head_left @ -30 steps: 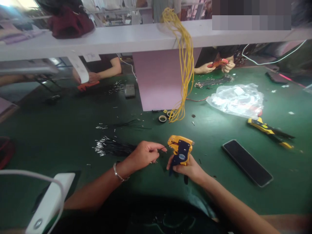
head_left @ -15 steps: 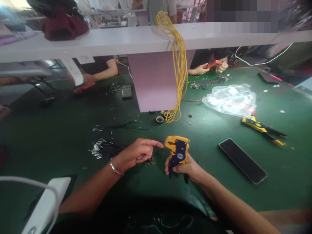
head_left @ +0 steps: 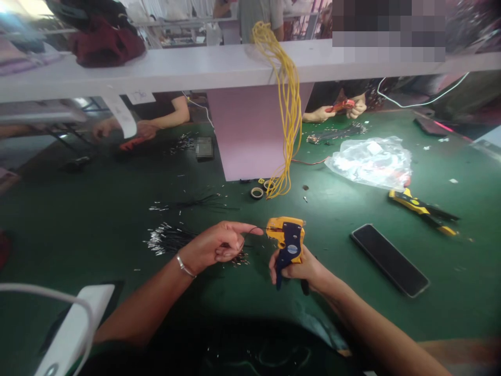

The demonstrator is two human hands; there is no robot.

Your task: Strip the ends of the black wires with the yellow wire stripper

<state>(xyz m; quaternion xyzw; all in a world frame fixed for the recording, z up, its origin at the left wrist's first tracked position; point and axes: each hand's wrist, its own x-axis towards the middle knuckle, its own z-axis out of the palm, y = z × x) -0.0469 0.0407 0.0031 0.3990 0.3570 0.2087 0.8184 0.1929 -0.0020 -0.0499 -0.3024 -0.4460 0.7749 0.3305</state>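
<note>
Green table (head_left: 329,292) is lying flat, smooth; bare strip running btwn phone (head_left: 390,260) & R hand. R hand (head_left: 299,267) is gripping yellow/navy tool (head_left: 290,243), hard-shelled, above table. L hand (head_left: 225,243) is pinching thin, curved blk wire (head_left: 256,228), index pointing at tool's nose.

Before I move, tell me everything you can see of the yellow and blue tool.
The tool has a yellow head and body with dark blue panels and grips, perhaps plastic or painted metal. Small screws and a pale oval badge with unreadable print show on its side. It is held upright, handles down and nose to the left, above the green table. The right hand wraps the handles. A thin black wire runs from the left hand to its nose; how tightly it grips is unclear.
</note>
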